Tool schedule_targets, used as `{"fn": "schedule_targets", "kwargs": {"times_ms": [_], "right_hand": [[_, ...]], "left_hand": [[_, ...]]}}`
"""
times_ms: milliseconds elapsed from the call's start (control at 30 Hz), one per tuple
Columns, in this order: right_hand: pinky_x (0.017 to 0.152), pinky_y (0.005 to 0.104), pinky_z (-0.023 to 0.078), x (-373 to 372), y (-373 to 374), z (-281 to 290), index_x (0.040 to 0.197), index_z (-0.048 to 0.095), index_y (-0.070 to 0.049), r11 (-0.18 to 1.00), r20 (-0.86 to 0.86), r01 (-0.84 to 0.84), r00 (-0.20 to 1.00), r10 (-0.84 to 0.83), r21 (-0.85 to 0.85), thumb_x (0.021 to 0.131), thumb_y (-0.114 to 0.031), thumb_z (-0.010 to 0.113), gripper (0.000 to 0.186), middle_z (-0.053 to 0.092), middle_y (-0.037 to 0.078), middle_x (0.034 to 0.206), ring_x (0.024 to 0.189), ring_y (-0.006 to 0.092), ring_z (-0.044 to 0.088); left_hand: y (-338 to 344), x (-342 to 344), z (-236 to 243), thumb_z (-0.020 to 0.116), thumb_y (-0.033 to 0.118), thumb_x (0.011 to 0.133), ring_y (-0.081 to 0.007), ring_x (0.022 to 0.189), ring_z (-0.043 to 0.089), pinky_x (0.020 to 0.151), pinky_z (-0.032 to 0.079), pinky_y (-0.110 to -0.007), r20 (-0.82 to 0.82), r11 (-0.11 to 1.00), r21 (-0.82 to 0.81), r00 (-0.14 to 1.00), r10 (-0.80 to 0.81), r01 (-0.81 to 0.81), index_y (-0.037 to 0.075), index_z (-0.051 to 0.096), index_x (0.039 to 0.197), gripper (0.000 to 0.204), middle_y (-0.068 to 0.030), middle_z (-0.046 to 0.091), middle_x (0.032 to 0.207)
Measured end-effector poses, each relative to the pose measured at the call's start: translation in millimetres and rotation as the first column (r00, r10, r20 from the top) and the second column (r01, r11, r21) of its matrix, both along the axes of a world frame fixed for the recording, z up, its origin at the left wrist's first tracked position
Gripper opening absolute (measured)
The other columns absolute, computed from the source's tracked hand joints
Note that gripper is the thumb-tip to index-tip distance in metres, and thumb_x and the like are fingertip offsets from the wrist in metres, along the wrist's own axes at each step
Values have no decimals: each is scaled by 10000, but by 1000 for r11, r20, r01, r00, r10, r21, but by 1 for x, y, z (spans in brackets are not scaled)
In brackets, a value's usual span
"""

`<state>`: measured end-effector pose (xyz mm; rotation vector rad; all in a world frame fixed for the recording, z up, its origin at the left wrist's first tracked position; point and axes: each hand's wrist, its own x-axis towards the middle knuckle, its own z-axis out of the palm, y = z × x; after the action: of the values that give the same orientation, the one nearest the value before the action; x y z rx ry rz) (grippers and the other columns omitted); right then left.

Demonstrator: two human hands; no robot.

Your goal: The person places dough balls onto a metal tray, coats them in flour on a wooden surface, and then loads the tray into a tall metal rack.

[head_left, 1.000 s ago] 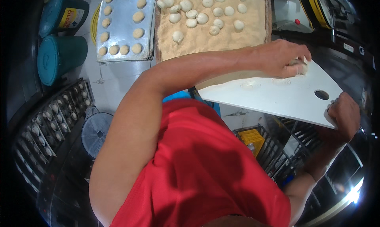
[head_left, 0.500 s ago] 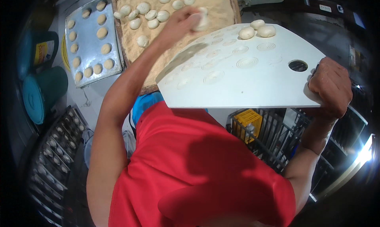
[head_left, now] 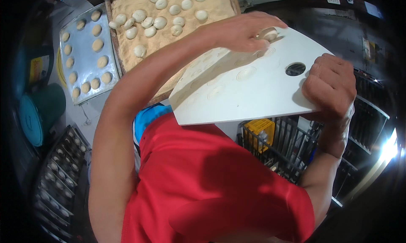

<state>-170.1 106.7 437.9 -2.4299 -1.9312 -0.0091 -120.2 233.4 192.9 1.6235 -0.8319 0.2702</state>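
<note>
My left hand (head_left: 245,31) reaches across a white board (head_left: 241,97), its thumb and fingers curled round a pale dough ball (head_left: 269,34) near the board's far edge. Any other dough under that hand is hidden. Faint ring marks show on the board's surface. My right hand (head_left: 332,86) is a fist round the board's right edge, beside a round hole, and holds it up in front of me. Beyond the board's left side lies a wooden-edged tray of tan crumbs (head_left: 124,44), with several white dough balls (head_left: 160,23) scattered on it.
At the left is a metal baking tray (head_left: 86,48) with several crumb-coated dough pieces. A teal bin (head_left: 31,120) stands below it. Racks hold filled trays (head_left: 63,167) at lower left. A yellow crate (head_left: 259,133) sits in a dark rack under the board.
My left hand has moved right, from above the crumbs to the dough on the board. More dough balls lie on the crumbs. The board has shifted slightly left in view.
</note>
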Motion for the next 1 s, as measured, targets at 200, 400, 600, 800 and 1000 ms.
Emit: {"fn": "schedule_targets", "kwargs": {"times_ms": [200, 400, 600, 800, 1000], "right_hand": [[522, 356, 414, -13, -8, 3, 698, 512, -90, 998, -18, 53, 998, -54, -38, 500, -302, 771, 389, 495, 67, 668, 566, 244, 558], [500, 344, 390, -17, -16, -16, 667, 490, -69, 997, 33, 9, 999, -11, 74, 495, -301, 739, 381, 467, 67, 642, 542, 241, 536], [481, 341, 366, -10, -12, -19, 637, 463, -68, 999, -36, 18, 999, -16, 49, 480, -281, 717, 366, 429, 65, 621, 520, 231, 501], [473, 337, 357, -9, -17, -10, 640, 460, -76, 999, -8, 36, 999, -36, -28, 493, -286, 723, 366, 422, 53, 612, 516, 220, 494], [480, 339, 374, -10, -16, -7, 663, 481, -88, 996, 38, 48, 998, -46, -72, 507, -285, 735, 358, 441, 48, 624, 533, 217, 517]], "left_hand": [[-10, 21, 2, 664, 140, 833, -302, 1176, 617, 955, 553, -428, -94, 971, 130, 977, -191, 202, 116, 625, 1330, 499, -140, 605, 1326], [0, 11, -26, 714, 134, 830, -163, 929, 600, 750, 492, -354, -136, 990, 87, 986, -101, 114, 79, 632, 1068, 258, -42, 604, 1054], [38, -18, -93, 708, 116, 885, -117, 1025, 612, 858, 486, -295, -619, 922, -376, 766, -173, -96, 115, 641, 1056, 184, 3, 638, 1139], [72, -50, -184, 699, 214, 913, -199, 1087, 655, 916, 525, -362, -808, 982, -26, 582, 90, -188, 72, 667, 1175, 300, -103, 685, 1140], [58, -66, -215, 714, 279, 952, -277, 1274, 590, 1040, 498, -407, -525, 888, 422, 749, 405, -184, 118, 634, 1351, 438, -149, 610, 1397]]}}
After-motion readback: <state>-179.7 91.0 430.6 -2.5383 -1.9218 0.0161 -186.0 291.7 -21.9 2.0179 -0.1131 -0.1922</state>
